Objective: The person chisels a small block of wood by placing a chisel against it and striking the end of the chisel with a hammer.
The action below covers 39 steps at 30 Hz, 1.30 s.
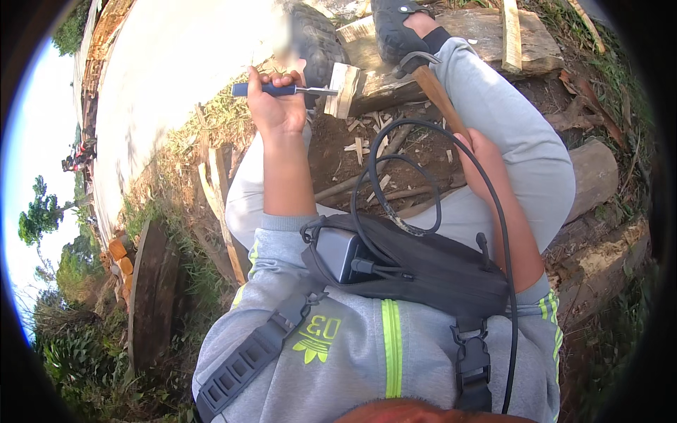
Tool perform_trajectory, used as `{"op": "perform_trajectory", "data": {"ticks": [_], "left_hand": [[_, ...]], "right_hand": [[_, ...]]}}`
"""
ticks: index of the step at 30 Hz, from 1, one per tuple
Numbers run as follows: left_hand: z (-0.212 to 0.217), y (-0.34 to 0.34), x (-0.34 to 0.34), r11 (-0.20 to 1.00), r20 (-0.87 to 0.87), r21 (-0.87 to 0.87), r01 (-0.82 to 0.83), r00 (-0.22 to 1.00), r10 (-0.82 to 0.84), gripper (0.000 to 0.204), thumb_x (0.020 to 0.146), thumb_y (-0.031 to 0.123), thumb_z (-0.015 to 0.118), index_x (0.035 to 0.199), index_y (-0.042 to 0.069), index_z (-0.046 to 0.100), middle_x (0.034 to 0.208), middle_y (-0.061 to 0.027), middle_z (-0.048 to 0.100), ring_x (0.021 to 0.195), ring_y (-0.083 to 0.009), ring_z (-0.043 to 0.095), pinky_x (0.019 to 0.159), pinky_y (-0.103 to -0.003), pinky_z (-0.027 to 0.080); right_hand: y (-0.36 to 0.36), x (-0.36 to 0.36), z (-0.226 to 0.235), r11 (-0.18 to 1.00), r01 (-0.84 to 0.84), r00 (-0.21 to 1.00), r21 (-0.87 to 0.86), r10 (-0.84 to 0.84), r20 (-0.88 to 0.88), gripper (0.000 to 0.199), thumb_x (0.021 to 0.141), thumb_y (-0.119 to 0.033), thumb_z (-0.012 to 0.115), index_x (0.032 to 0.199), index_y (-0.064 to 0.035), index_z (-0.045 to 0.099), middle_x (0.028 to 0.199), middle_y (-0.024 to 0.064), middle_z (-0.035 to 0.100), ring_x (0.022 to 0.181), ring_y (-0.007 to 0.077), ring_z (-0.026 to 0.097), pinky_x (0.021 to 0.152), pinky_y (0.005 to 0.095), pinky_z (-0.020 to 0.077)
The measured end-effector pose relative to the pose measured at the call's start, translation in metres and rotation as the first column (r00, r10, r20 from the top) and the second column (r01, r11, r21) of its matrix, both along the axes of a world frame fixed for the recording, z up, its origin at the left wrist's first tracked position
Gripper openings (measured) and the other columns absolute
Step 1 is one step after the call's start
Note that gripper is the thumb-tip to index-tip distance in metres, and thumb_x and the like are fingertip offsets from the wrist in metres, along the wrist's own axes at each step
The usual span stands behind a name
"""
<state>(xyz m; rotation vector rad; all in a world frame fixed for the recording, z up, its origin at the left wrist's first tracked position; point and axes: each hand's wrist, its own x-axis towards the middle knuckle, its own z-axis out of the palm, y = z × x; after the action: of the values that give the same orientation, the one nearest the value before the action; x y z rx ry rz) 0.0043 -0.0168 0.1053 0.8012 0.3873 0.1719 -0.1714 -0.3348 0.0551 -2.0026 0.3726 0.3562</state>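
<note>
The chisel (282, 89), blue-handled with a thin steel blade, is clenched in the left hand (276, 106), its tip touching a small pale wood block (343, 89) just beyond the fist. The block stands against a rough log (451, 42) that lies across the ground ahead, and a dark shoe (393, 28) presses down on the log's top. The right hand (486, 158) grasps the brown wooden handle of a hammer (430, 81), whose metal head hangs close to the block, between the two hands. The ground is bare dark soil outdoors, strewn with pale wood chips (363, 144) below the left hand. A pale paved road (176, 77) runs away past the left hand's outer side, edged with grass. Loose planks (218, 204) and a curved slab of timber (151, 289) lie near the left elbow. Another log (592, 176) lies outside the right forearm. The only container is a black chest pouch (423, 271), open at one end, with a grey box (338, 254) in it and a black cable (437, 204) looping out between the forearms.
</note>
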Motion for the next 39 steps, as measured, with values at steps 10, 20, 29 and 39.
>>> {"op": "perform_trajectory", "data": {"ticks": [10,20,29,39], "left_hand": [[-0.031,-0.048,-0.022,0.884,0.115,0.348,0.311,0.922,-0.369,0.02,0.108,0.027,0.057,0.109,0.007,0.054,0.092,-0.0064,0.058,0.09,-0.0203,0.06,0.095,-0.041,0.048],[-0.049,-0.059,-0.014,0.659,0.049,0.666,0.349,0.861,-0.506,0.013,0.105,0.013,0.059,0.116,0.01,0.053,0.108,-0.0058,0.06,0.104,-0.02,0.061,0.095,-0.038,0.047],[-0.017,-0.062,-0.01,0.611,0.15,0.759,0.227,0.852,-0.502,0.017,0.103,0.016,0.069,0.113,0.005,0.062,0.099,-0.0057,0.072,0.096,-0.0148,0.067,0.09,-0.031,0.052],[-0.018,-0.075,0.028,0.017,-0.074,0.996,0.088,0.917,-0.393,0.031,0.086,0.033,0.087,0.092,0.005,0.075,0.076,-0.0042,0.074,0.072,-0.0125,0.068,0.07,-0.029,0.053]], "right_hand": [[-0.003,-0.003,-0.016,0.993,0.083,0.996,0.081,-0.086,0.034,0.04,0.107,-0.036,0.057,0.098,0.0029,0.061,0.076,0.0214,0.061,0.072,0.0374,0.062,0.07,0.0462,0.0479],[-0.003,-0.003,-0.014,0.999,0.031,0.999,0.011,-0.031,0.043,0.04,0.107,-0.035,0.057,0.099,0.0035,0.06,0.078,0.0243,0.061,0.075,0.042,0.062,0.072,0.0478,0.0475],[-0.003,-0.001,-0.016,0.998,0.045,0.998,0.04,-0.046,0.033,0.04,0.107,-0.036,0.057,0.099,0.0031,0.06,0.078,0.0231,0.061,0.075,0.0409,0.061,0.072,0.0477,0.0477],[0.008,0.0,-0.012,0.984,-0.063,0.997,-0.165,0.07,0.04,0.035,0.106,-0.033,0.06,0.098,0.0015,0.061,0.082,0.0245,0.065,0.08,0.0442,0.065,0.072,0.0482,0.0484]]}}
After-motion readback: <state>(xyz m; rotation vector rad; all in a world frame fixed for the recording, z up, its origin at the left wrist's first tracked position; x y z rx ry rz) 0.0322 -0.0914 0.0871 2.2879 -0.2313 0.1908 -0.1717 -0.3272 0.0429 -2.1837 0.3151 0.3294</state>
